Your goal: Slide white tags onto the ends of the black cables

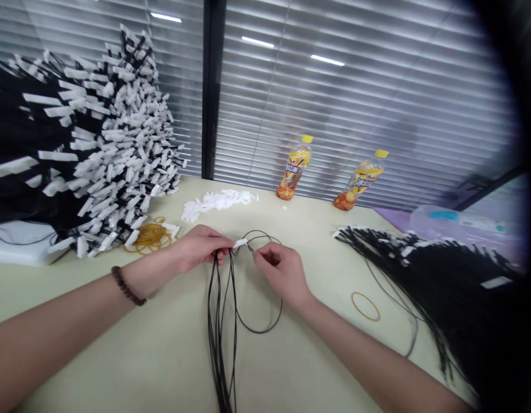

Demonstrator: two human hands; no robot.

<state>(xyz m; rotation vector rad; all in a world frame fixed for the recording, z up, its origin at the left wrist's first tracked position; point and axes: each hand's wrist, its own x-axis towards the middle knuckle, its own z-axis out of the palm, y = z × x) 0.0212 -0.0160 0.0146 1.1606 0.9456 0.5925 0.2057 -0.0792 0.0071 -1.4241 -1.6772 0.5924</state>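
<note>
My left hand (204,248), with a dark beaded bracelet on its wrist, pinches several thin black cables (220,321) that hang down over the table edge side nearest me. A small white tag (240,243) sticks out past its fingertips. Just to the right, my right hand (279,265) has its thumb and fingers closed on a thin black cable end beside the tag. Between and below the hands the cable forms loops (265,331). Fine detail at the fingertips is too small to tell.
A big heap of white-tagged black cables (128,137) stands left, by yellow rubber bands (150,236). White tags (218,202) lie behind my hands. Two bottles (294,171) (360,180) stand near the blinds. More black cables (446,287) and one rubber band (365,306) lie right.
</note>
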